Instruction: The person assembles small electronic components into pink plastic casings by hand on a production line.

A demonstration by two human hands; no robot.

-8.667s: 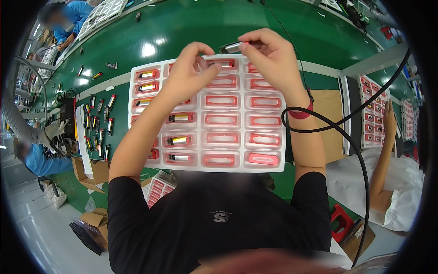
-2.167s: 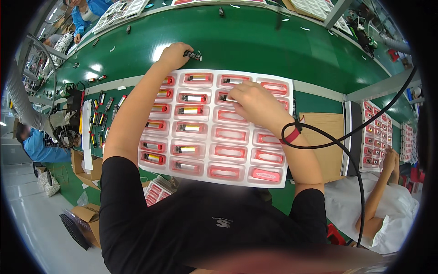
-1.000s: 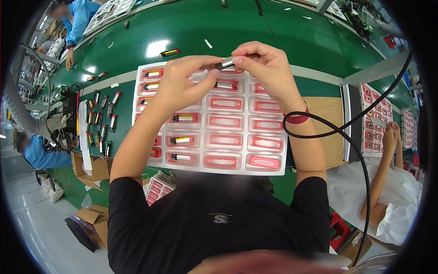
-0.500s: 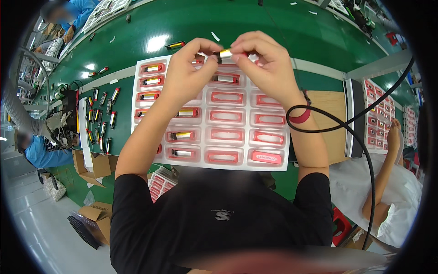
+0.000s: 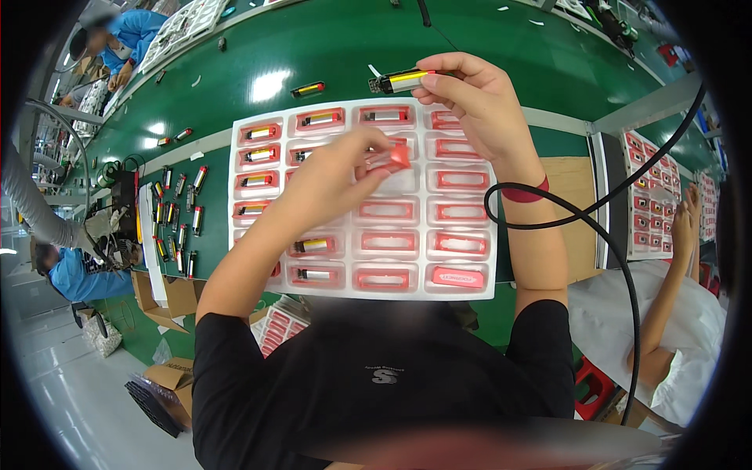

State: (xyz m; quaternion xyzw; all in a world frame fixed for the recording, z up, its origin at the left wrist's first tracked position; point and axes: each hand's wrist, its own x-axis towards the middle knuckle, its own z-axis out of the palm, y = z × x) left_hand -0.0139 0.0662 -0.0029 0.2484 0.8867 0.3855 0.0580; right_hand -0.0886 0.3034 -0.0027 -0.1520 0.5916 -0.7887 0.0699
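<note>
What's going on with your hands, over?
Left hand pinches red piece over tray. Right hand holds yellow lighter above tray's far edge. Nothing blocking.

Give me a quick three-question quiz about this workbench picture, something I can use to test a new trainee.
1. True or false: the right hand holds a slim yellow and black lighter above the far edge of the white tray.
2. What does the left hand pinch over the tray?
A. a small red piece
B. a screwdriver
C. a roll of tape
3. Fill in: the surface under the tray is a ____ belt.

Key
1. True.
2. A.
3. Green.
</note>
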